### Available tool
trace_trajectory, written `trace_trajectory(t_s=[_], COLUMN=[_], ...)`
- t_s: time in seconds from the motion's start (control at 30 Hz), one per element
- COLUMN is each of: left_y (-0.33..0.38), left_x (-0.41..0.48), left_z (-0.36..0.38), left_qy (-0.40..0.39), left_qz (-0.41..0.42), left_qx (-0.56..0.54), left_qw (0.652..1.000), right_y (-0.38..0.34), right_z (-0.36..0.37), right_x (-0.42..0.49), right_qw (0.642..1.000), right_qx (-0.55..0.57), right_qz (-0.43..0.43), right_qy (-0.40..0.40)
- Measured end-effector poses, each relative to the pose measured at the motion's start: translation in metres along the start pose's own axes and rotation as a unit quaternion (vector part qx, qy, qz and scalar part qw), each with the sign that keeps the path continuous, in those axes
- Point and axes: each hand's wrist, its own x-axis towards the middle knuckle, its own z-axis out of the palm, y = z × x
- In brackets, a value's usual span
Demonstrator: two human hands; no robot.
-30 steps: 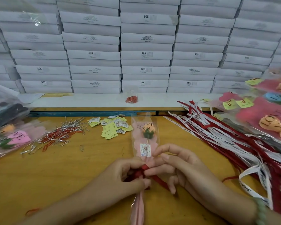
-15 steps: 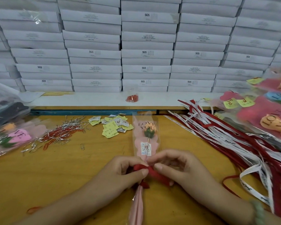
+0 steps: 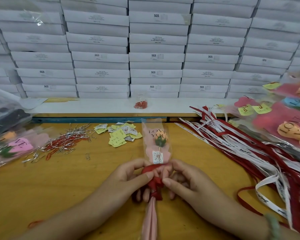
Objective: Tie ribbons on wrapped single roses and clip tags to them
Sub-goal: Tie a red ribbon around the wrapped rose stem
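Here, at the six o'clock part of the yellow table [image 3: 42,196], we see both hands closed on a red ribbon [image 3: 154,185] that is wound around the neck of a wrapped rose [image 3: 156,144]. The left hand [image 3: 128,182] comes in from seven o'clock, palm turned toward the centre; its thumb and forefinger pinch a rounded loop of the ribbon on the left of the sleeve, while the lower fingers curl under the stem. The right hand [image 3: 189,184] comes in from five o'clock, a pale green bracelet [image 3: 274,226] on its wrist; its thumb tip presses the ribbon's bunched middle from the right and its other fingers are bent inward around the sleeve, so neither hand is spread open. The rose lies along the twelve-to-six line, bloom end toward twelve, in a clear sleeve printed "LOVE YOU" with a small round sticker just above the ribbon; its pink paper tail runs down toward six between the forearms. Toward ten o'clock lies a scatter of paper clips [image 3: 62,142], silver and red, and toward eleven a heap of yellow tags [image 3: 121,134]. From one to four o'clock spreads a pile of loose ribbons [image 3: 241,149], red and white, with finished roses [image 3: 284,122] at two o'clock. Stacked white boxes [image 3: 156,49] fill the twelve o'clock wall.
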Motion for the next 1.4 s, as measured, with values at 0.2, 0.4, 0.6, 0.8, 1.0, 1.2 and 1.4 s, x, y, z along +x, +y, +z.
trace_trajectory(t_s=[0.2,0.4,0.6,0.8,1.0,1.2,1.4], left_y=[-0.005,-0.005,-0.005,-0.003,0.002,0.006,0.005], left_x=[0.001,0.002,0.003,0.001,0.000,-0.002,-0.006], left_z=[-0.007,-0.008,-0.007,-0.005,-0.003,0.001,0.004], left_qy=[0.017,0.020,0.036,0.063,0.087,0.070,0.068], left_qz=[-0.007,-0.018,-0.024,-0.022,-0.012,0.049,0.076], left_qx=[-0.046,-0.007,-0.004,-0.005,0.008,0.070,0.115], left_qw=[0.999,1.000,0.999,0.998,0.996,0.994,0.988], right_y=[0.000,0.001,0.000,-0.003,-0.005,-0.004,-0.001], right_z=[0.000,-0.002,-0.002,-0.003,0.001,0.002,0.006], right_x=[0.000,0.001,0.001,0.000,-0.002,-0.001,-0.001], right_qw=[1.000,0.999,0.997,0.991,0.997,0.997,0.997], right_qx=[0.028,0.049,0.064,0.115,0.069,0.019,-0.030], right_qz=[0.000,0.000,0.003,-0.014,-0.021,-0.053,-0.072], right_qy=[0.005,0.020,0.042,0.067,0.024,0.053,0.027])
